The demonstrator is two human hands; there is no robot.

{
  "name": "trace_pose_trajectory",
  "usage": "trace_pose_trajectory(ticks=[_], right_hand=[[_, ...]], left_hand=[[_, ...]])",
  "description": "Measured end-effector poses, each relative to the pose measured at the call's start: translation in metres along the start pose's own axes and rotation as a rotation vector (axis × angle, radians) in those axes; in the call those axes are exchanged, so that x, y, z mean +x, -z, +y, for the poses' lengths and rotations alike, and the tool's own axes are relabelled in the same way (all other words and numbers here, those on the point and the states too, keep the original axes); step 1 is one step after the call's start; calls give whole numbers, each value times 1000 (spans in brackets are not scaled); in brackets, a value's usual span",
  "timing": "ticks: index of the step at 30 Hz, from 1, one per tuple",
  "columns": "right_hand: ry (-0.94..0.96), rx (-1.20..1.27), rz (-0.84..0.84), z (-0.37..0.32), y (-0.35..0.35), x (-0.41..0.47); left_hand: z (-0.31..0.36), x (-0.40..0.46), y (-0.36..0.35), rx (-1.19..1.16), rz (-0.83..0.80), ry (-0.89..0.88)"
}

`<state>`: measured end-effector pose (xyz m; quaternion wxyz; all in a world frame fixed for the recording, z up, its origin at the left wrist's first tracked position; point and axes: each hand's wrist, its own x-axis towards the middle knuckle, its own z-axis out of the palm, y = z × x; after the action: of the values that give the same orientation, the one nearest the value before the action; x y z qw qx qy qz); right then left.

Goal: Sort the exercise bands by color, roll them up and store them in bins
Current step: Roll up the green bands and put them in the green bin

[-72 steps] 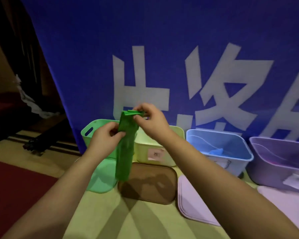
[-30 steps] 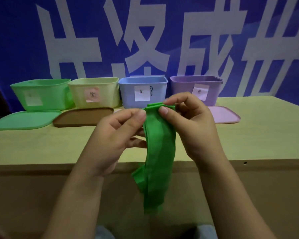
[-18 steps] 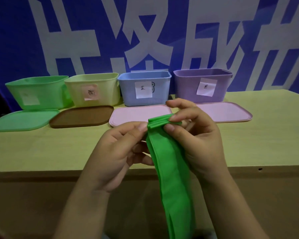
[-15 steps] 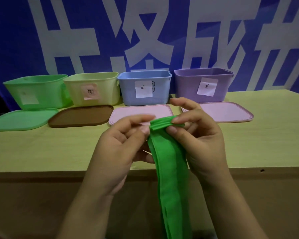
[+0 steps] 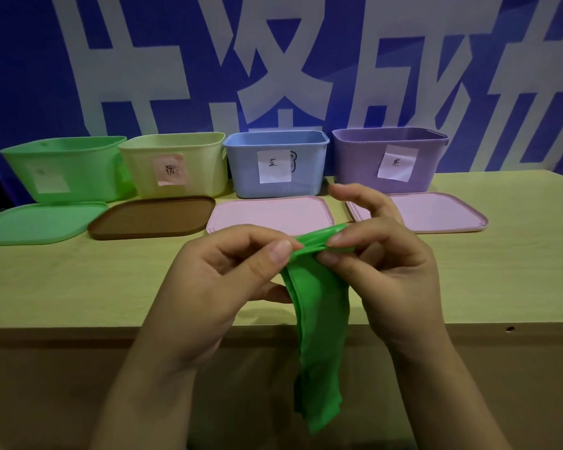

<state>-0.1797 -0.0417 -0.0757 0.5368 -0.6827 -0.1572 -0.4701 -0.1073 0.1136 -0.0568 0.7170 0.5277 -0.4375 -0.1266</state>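
A folded green exercise band [image 5: 320, 319] hangs from both my hands in front of the table's near edge. My left hand [image 5: 221, 280] pinches its top end between thumb and forefinger. My right hand [image 5: 387, 264] pinches the same end from the right, its other fingers spread. The band's top fold lies tilted between the fingertips, and its loose lower end dangles below table level. Four open bins stand in a row at the back: green [image 5: 65, 167], yellow [image 5: 176, 164], blue [image 5: 275, 162] and purple [image 5: 389, 157].
Four lids lie flat in front of the bins: green [image 5: 36, 227], brown [image 5: 152, 216], pink [image 5: 270, 212] and a second pink lid [image 5: 436, 211]. The wooden table [image 5: 78, 287] ends at a front edge below my hands. A blue banner with white characters hangs behind.
The view has settled facing the table and bins. My hands have come lower and nearer, and the band's top end has tipped from upright to slanted between my fingertips.
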Motion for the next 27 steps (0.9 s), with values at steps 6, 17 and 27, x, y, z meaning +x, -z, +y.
trace_pose_trajectory(ticks=[6,17,27], right_hand=[[49,5,-47,-2,4,3],[-21,53,-98,-9,6,-1],[-330,168,-24,-16,9,-9]], left_hand=[[1,0,3,-34,-62,56],[-2,3,1,-222,-93,210],[-8,4,-11,97,100,-2]])
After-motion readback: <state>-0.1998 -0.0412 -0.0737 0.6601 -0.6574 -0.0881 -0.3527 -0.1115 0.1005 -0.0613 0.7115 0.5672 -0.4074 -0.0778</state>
